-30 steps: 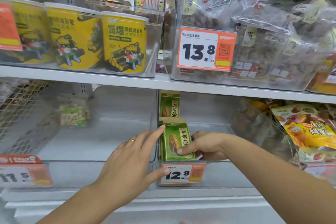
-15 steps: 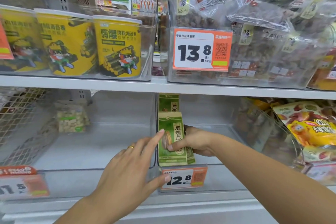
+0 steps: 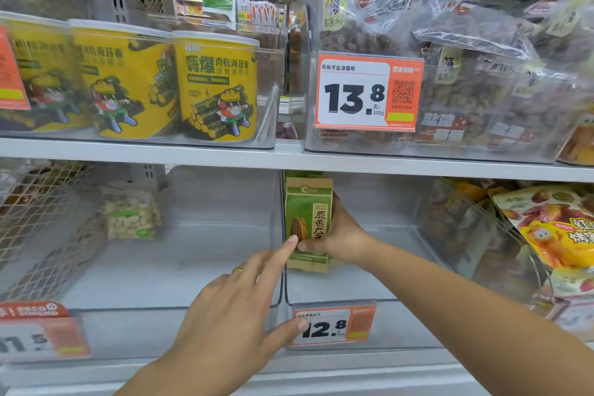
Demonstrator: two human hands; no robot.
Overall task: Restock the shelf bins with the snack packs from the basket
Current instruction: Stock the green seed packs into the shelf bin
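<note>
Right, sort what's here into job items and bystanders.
Job: green pack, gripped by right hand; left hand touching it; clear bin with 12.8 tag.
Bystanders: yellow tubs, 13.8 tag, nut bags, orange packs.

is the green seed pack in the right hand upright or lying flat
Upright. The green seed pack stands tall in the clear bin, print reading top to bottom, gripped by the right hand.

Green-and-kraft snack pack (image 3: 308, 222) — upright, at the clear bin's (image 3: 379, 325) left wall.
</note>
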